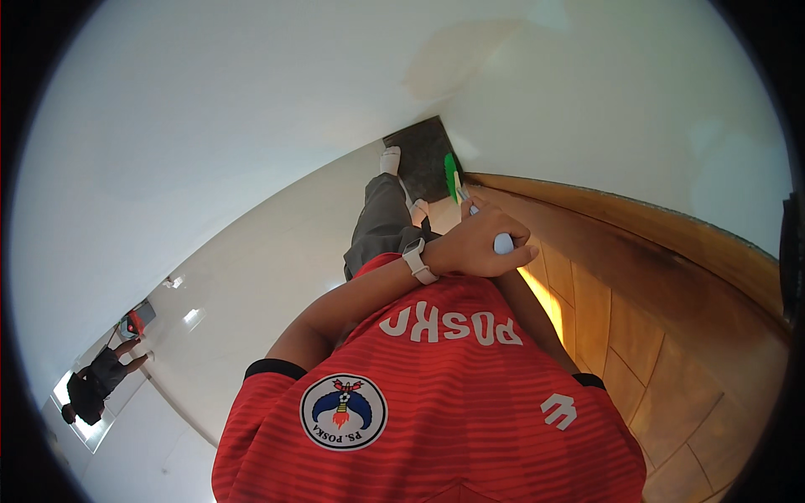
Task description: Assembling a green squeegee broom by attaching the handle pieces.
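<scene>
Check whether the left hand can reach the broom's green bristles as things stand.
Probably not without bending: the left hand is around the handle's top end, and the green bristles are down by the feet.

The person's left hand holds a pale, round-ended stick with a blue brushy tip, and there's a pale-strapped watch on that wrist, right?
Not quite: the brushy tip is bright green, not blue, as the head view shows. The left hand does hold the pale, round-ended stick, with a pale-strapped watch on that wrist.
</scene>
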Demonstrator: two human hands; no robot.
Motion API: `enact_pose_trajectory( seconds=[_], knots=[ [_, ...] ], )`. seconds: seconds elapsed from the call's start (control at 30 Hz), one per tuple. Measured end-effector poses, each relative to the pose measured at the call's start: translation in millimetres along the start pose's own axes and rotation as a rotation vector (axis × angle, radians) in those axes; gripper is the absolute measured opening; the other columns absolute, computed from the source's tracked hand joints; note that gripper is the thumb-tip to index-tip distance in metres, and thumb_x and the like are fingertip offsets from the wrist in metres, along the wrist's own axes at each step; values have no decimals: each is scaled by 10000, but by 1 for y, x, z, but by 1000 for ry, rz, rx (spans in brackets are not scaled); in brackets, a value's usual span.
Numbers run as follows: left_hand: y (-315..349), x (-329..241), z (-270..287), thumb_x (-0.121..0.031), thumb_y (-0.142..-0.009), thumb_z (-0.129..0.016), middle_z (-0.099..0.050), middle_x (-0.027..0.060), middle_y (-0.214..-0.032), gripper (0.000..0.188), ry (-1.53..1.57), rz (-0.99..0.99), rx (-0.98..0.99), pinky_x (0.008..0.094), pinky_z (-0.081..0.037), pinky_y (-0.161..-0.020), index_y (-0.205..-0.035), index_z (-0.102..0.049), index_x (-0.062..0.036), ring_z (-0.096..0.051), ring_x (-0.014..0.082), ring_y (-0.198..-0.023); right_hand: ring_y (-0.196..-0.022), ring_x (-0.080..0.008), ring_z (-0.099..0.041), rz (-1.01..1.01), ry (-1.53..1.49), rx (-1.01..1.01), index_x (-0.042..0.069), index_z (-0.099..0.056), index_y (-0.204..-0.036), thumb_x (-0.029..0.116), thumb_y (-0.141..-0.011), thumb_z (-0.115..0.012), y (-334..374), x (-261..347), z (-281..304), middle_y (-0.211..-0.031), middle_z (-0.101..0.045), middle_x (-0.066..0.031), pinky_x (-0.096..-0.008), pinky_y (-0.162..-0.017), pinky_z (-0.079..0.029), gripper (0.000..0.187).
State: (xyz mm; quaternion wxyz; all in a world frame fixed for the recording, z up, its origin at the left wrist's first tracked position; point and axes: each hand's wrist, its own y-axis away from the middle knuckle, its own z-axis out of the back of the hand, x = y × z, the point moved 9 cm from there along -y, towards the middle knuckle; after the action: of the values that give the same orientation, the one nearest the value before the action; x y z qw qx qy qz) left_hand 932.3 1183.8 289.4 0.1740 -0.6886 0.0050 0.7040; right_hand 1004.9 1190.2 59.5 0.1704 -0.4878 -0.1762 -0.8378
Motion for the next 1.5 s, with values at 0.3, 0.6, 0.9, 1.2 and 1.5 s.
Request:
enact_pose_trajectory(
  seconds=[0.3, 0.6, 0.9, 1.2, 1.5],
  knots=[
    [-2, 6, 20, -233, -928, -600, -408, 115, -529, 433, 191, 119, -19, 360, -323, -508, -608, -446, 15, -381, 195, -481, -979, -220, -631, -116, 251, 51, 55, -612, -1139, 282, -901, -669, 8, -35, -2, -1025, -630, -69, -350, -809, -507, 334],
    [2, 11, 42, -189, -942, -604, -488, 115, -557, 324, 258, 177, -140, 331, -346, -503, -703, -596, 30, -468, 164, -499, -932, -211, -620, -95, 217, -29, 61, -637, -1086, 223, -904, -682, -8, 7, 5, -997, -654, -73, -341, -760, -504, 248],
    [1, -37, 19, -239, -853, -656, -531, 133, -475, 374, -23, -79, -29, 395, -420, -468, -556, -559, -34, -569, 311, -447, -733, -359, -604, 110, 225, -156, 32, -664, -898, 211, -960, -586, -71, 36, 2, -787, -604, -195, -418, -669, -483, 205],
    [-5, -43, 9, -251, -839, -662, -535, 118, -470, 366, -53, -105, -18, 397, -427, -465, -554, -574, -39, -579, 304, -447, -725, -361, -627, 105, 229, -196, 42, -693, -941, 212, -944, -592, -68, 48, 12, -794, -619, -201, -449, -682, -495, 197],
    [-5, 15, 26, -218, -934, -632, -468, 73, -528, 399, 220, 150, -189, 317, -330, -488, -600, -554, -12, -428, 131, -493, -817, -368, -674, -161, 373, -16, 89, -705, -976, 327, -890, -641, -10, 14, 9, -856, -680, -188, -469, -715, -522, 262]
  ],
)
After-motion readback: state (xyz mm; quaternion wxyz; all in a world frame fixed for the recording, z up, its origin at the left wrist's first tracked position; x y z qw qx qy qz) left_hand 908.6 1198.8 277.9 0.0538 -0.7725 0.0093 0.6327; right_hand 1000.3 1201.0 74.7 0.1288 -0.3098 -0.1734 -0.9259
